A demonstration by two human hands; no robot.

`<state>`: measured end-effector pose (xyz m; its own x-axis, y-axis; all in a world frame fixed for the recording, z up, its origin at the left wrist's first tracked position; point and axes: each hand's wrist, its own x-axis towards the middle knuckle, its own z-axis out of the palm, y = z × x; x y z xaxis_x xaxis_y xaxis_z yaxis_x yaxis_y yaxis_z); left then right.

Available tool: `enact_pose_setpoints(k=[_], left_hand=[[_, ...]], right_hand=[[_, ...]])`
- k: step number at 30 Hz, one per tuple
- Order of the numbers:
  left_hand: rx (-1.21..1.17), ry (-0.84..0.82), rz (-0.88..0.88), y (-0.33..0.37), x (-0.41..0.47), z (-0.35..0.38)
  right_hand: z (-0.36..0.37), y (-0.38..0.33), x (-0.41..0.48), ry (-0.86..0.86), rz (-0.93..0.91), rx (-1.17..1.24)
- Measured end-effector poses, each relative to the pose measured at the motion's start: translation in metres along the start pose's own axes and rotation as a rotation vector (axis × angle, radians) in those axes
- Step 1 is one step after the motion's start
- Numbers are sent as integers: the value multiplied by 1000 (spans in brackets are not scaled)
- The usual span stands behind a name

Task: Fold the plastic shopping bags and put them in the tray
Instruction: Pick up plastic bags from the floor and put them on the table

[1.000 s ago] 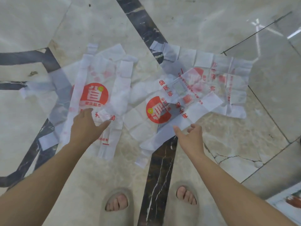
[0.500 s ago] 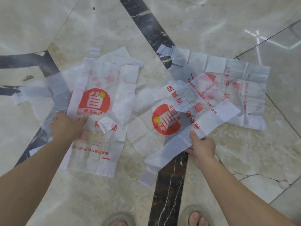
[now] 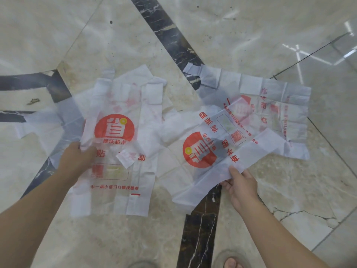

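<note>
Holding the nine-o'clock bag (image 3: 114, 130) in the left hand (image 3: 77, 161) and pinching the three-o'clock bag (image 3: 199, 153) with the right hand (image 3: 241, 184), the person should lift one clear before creasing.

open: bare floor (image 3: 289, 200) right of my right hand (image 3: 241, 182), between my forearms, and beyond the bags | blocked: left bag (image 3: 116, 132) and middle bag (image 3: 202, 151) cover the stretch from my left hand (image 3: 77, 161) to my right | low edge: my foot (image 3: 231, 263)

Glossy beige marble floor (image 3: 251, 45); black veined inlay strip (image 3: 170, 41) runs from 12 toward 6 o'clock; ceiling-light glare (image 3: 297, 53) at 2 o'clock.
</note>
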<state>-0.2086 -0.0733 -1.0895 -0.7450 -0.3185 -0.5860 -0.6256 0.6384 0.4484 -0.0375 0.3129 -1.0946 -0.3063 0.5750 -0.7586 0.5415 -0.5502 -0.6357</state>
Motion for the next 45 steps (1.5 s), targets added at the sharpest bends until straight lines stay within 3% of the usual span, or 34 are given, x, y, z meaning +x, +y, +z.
enact_pose_setpoints(k=[13, 25, 37, 45], left_hand=[[-250, -6, 24, 34, -63, -30], [-348, -236, 107, 125, -183, -85], [-491, -313, 134, 243, -322, -217], [-520, -358, 250, 338, -435, -315]], right_hand=[[-17, -37, -61, -62, 37, 186], [-38, -128, -170, -77, -11, 238], [-73, -264, -335, -22, -86, 322], [-122, -369, -474, 62, -192, 450]])
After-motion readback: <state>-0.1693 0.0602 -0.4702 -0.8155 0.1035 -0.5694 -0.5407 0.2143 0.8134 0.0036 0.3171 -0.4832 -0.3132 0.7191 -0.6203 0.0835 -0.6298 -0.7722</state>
